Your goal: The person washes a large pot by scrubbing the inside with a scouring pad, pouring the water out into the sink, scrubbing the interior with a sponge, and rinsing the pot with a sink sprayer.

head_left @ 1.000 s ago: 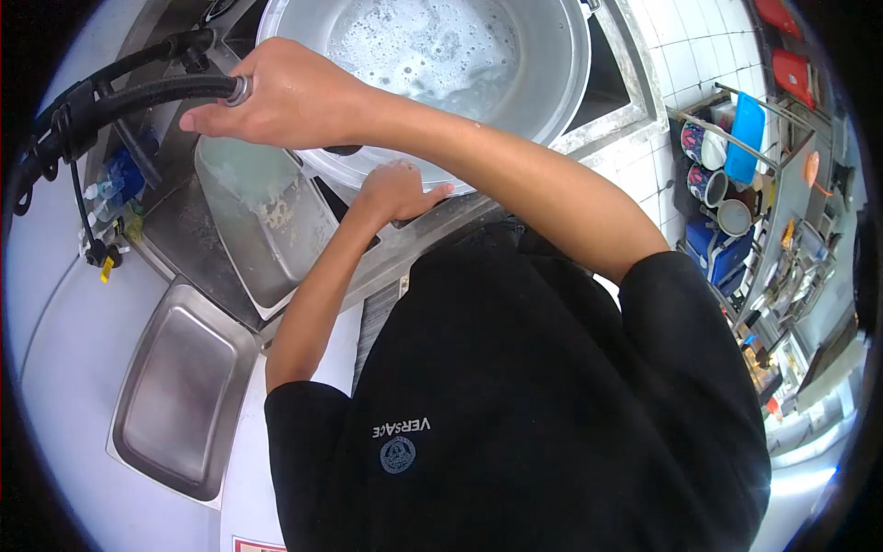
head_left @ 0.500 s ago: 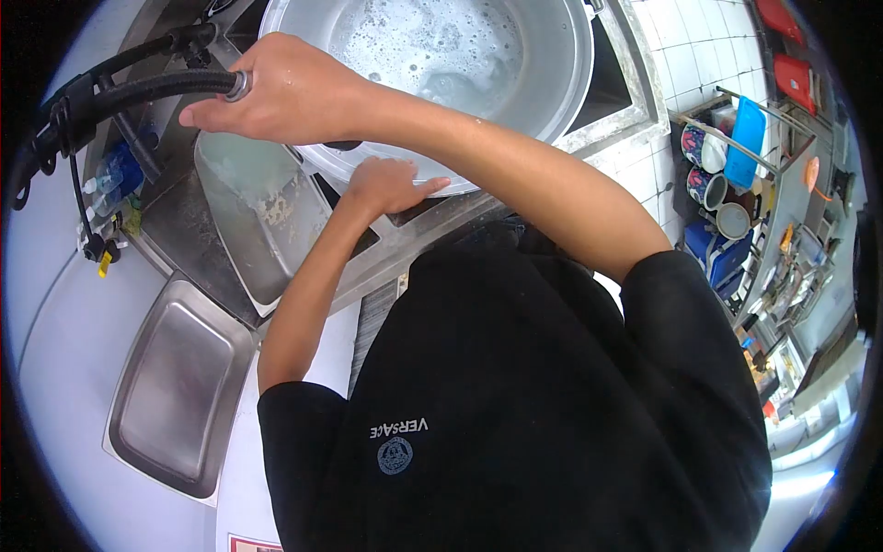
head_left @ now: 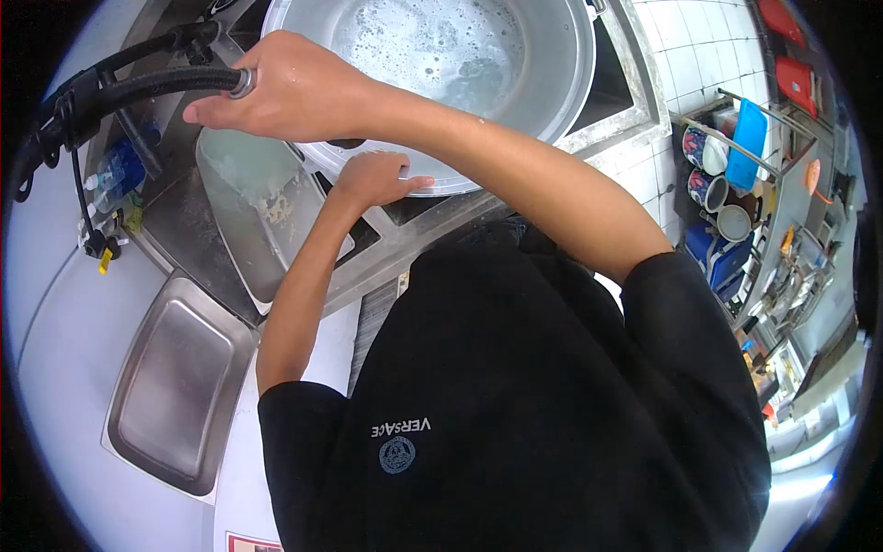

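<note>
Across the front of the sink, my right hand (head_left: 299, 87) is wrapped round a sprayer whose black hose (head_left: 170, 85) enters past a metal collar. Most of the sprayer is hidden by the hand; a dark piece shows below my wrist. Under it stands a large aluminium pot (head_left: 559, 87) holding cloudy water (head_left: 428, 46) with foam and bubbles. My left hand (head_left: 372, 179) grips the pot's near rim, thumb to the right and fingertips partly hidden. Beside that hand a metal pan (head_left: 262, 262) lies tilted, with murky water and pale food residue in it.
A second steel pan (head_left: 175, 386) rests at lower left. Plastic bottles (head_left: 115, 175) stand by the wall under the hose. The stone sink edge (head_left: 644, 74) borders the pot. Off right, a rack holds patterned pots (head_left: 706, 189) and a blue tray (head_left: 747, 143).
My left hand has shifted slightly left and up along the pot's rim. The right hand stays almost in place on the sprayer. The foam pattern in the water differs.
</note>
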{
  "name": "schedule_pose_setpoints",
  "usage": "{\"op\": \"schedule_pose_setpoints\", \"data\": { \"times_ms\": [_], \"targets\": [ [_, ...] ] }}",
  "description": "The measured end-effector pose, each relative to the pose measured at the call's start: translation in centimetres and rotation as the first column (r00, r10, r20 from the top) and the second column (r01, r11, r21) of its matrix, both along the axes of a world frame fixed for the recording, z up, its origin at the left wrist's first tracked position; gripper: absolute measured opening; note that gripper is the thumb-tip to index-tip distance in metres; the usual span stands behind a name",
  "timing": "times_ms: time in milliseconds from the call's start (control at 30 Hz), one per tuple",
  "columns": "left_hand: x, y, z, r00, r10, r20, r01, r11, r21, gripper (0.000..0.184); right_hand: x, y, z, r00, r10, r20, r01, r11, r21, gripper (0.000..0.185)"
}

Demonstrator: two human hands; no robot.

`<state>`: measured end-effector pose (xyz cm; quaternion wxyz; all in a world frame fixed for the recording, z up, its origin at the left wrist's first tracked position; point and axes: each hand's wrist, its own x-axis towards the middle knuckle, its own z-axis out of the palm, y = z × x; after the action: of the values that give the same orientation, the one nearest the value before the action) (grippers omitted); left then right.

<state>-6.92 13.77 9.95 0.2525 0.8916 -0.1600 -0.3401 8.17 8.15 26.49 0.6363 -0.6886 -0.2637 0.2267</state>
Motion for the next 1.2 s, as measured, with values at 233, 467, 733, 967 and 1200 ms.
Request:
{"op": "schedule_pose_setpoints", "data": {
  "times_ms": [233, 467, 733, 967, 1200],
  "targets": [
    [-0.2, 0.1, -0.8, 0.999, -0.012, 0.052, 0.013, 1.000, -0.023, 0.063, 0.1, -0.1, -0.2, 1.000, -0.010, 0.027, 0.011, 0.999, -0.032, 0.054],
    [-0.4, 0.1, -2.1, 0.987, -0.018, 0.162, 0.028, 0.998, -0.061, 0.065, 0.0, -0.1, 0.0, 1.000, -0.013, 0.023, 0.013, 1.000, 0.018, 0.053],
    [0.8, -0.3, -1.4, 0.997, -0.030, 0.071, 0.034, 0.998, -0.056, 0.068, -0.1, -0.1, -0.1, 0.999, -0.019, 0.026, 0.018, 0.999, 0.027, 0.051],
    [1.2, -0.4, -1.5, 0.994, 0.003, 0.113, 0.014, 0.988, -0.156, 0.072, -0.2, 0.0, -0.2, 1.000, -0.024, 0.018, 0.024, 0.999, 0.024, 0.050],
    [1.5, -0.7, -1.2, 0.994, -0.009, 0.105, 0.029, 0.983, -0.183, 0.075, 0.0, 0.1, -0.4, 0.998, -0.018, 0.062, 0.017, 1.000, 0.014, 0.053]
  ]
}}
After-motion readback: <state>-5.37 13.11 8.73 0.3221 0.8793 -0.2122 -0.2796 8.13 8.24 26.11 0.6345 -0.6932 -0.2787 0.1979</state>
